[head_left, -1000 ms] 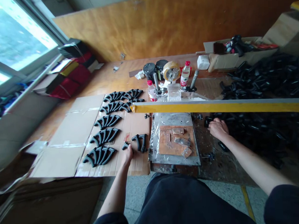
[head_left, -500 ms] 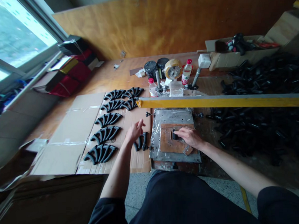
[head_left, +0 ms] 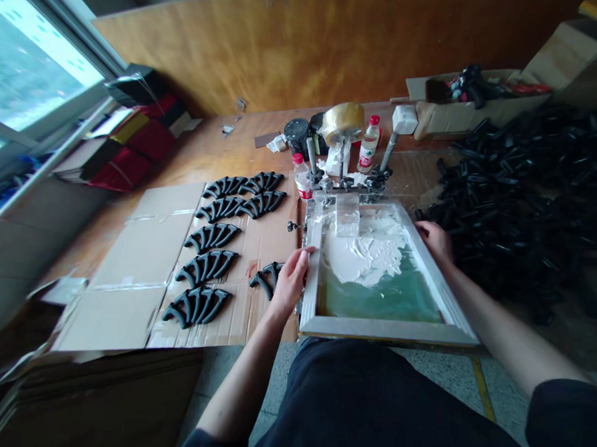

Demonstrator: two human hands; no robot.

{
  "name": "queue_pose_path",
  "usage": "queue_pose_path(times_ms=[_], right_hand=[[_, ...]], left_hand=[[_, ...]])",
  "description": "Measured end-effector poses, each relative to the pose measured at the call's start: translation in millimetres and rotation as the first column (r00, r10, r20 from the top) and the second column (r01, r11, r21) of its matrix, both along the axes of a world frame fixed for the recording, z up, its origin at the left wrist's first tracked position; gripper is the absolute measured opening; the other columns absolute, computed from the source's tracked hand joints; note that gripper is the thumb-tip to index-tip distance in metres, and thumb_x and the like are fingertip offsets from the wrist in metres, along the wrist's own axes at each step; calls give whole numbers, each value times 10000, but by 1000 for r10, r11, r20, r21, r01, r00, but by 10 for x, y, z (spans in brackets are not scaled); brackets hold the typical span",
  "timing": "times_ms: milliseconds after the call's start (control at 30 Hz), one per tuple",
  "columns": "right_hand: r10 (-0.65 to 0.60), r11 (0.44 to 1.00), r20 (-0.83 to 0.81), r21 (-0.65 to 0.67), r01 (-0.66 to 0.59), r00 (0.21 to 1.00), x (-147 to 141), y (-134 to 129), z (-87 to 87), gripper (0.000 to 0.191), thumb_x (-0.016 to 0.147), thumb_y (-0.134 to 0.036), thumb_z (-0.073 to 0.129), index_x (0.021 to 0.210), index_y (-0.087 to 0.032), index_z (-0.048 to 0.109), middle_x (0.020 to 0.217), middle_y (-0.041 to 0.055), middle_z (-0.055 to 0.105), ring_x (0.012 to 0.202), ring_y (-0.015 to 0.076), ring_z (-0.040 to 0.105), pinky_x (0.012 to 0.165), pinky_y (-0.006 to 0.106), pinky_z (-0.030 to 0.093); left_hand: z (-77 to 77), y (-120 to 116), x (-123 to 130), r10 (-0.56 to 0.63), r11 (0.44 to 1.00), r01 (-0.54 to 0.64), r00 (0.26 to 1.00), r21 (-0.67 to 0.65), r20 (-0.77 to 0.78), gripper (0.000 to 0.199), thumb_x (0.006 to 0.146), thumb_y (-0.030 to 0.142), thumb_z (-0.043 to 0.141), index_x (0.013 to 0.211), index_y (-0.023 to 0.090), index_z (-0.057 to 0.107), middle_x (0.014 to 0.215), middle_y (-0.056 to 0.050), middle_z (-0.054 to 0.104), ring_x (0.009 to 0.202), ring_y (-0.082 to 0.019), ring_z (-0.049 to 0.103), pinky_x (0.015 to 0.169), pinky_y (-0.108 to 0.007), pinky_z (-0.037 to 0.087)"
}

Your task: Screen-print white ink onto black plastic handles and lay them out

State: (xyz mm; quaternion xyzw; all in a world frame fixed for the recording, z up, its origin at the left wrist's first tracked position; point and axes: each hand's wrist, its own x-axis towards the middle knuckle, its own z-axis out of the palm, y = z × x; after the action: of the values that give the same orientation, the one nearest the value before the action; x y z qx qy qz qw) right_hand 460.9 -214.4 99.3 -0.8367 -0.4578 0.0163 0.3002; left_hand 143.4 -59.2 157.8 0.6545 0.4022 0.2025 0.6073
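Observation:
A metal-framed screen (head_left: 389, 332) lies lowered over the base plate, with white paste (head_left: 363, 253) spread on its green mesh. My left hand (head_left: 292, 277) is at the frame's left side, thumb and fingers closed at its edge. On the right side, my right hand (head_left: 435, 241) is beside the frame, its fingers curled and partly hidden; what they grip cannot be made out. A clear block (head_left: 347, 214) rests over the paste at the hinge end. Black curved parts (head_left: 266, 278) lie on cardboard just left of my left hand.
Rows of black curved parts (head_left: 208, 265) cover the cardboard (head_left: 130, 259). A large heap of black parts (head_left: 519, 225) lies right. Behind the frame stand bottles (head_left: 369, 144), a black tub (head_left: 298, 135), a tape roll (head_left: 343, 122) and metal posts (head_left: 387, 151).
The screen frame has swung down over the plate, hiding the wooden jig. My left hand moved right and down to its edge; my right hand left the black part and moved right.

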Motion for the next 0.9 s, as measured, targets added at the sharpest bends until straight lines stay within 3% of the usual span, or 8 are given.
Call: queue_pose_path(times_ms=[67, 167, 233, 300, 400, 567, 800, 900], right_hand=[[-59, 995, 26, 78, 57, 998, 33, 149, 129, 336, 923, -290, 428, 1150, -157, 638, 1079, 156, 604, 881, 256, 589, 798, 422, 490], [108, 983, 153, 133, -129, 982, -246, 534, 322, 516, 823, -320, 647, 1302, -168, 533, 1328, 154, 497, 1101, 288, 540, 912, 421, 464], [238, 967, 215, 42, -253, 947, -505, 767, 400, 553, 775, -296, 716, 1279, -159, 536, 1298, 144, 530, 1144, 301, 508, 924, 419, 446], [328, 944, 191, -95, -315, 925, -711, 875, 416, 381, 778, -266, 716, 1132, -179, 608, 1112, 102, 633, 1043, 277, 543, 846, 380, 453], [435, 885, 119, -241, -399, 893, -874, 774, 359, 90, 818, -189, 642, 903, -216, 652, 865, 43, 669, 910, 237, 558, 740, 323, 425], [534, 838, 227, -273, -473, 815, -994, 462, 283, 168, 783, -87, 579, 894, -181, 662, 1001, 85, 657, 989, 254, 528, 817, 344, 404], [422, 897, 142, -208, -390, 895, -1051, 610, 343, 273, 795, -166, 629, 1065, -205, 647, 951, 59, 678, 968, 240, 541, 804, 321, 404], [448, 879, 142, -249, -406, 883, -1100, 655, 334, 177, 817, -122, 574, 939, -205, 672, 843, 52, 672, 902, 231, 549, 741, 313, 400]], left_hand=[[-265, -60, -53, -16, 1000, 13, 993, -27, -119, 592, 865, 561, 520, 1351, 224, 523, 692, 20, 569, 564, -106, 481, 523, -207, 374], [-595, -79, -19, -8, 1000, 11, 970, 14, -243, 634, 848, 473, 571, 1427, 254, 436, 671, 38, 565, 569, -108, 500, 548, -207, 387], [-737, -54, 19, -12, 999, 26, 955, 45, -297, 617, 853, 443, 564, 1430, 269, 431, 671, 40, 574, 585, -114, 515, 564, -211, 393], [-823, -21, 37, -22, 997, 44, 944, 60, -330, 600, 858, 436, 553, 1424, 272, 440, 664, 40, 576, 589, -119, 520, 574, -216, 395], [-894, 13, 21, -37, 996, 62, 939, 62, -342, 584, 862, 456, 540, 1411, 275, 457, 683, 32, 595, 610, -125, 536, 590, -220, 399], [-953, 14, -13, -49, 997, 66, 942, 38, -331, 582, 866, 513, 518, 1400, 286, 471, 776, 7, 642, 670, -140, 571, 603, -228, 404], [-979, 5, -14, -48, 998, 55, 951, 15, -306, 560, 864, 523, 520, 1369, 280, 501, 765, 10, 638, 675, -145, 575, 603, -232, 411], [-983, 5, -23, -47, 999, 53, 953, 11, -299, 559, 865, 533, 516, 1364, 280, 504, 765, 10, 635, 680, -144, 578, 593, -228, 405]])
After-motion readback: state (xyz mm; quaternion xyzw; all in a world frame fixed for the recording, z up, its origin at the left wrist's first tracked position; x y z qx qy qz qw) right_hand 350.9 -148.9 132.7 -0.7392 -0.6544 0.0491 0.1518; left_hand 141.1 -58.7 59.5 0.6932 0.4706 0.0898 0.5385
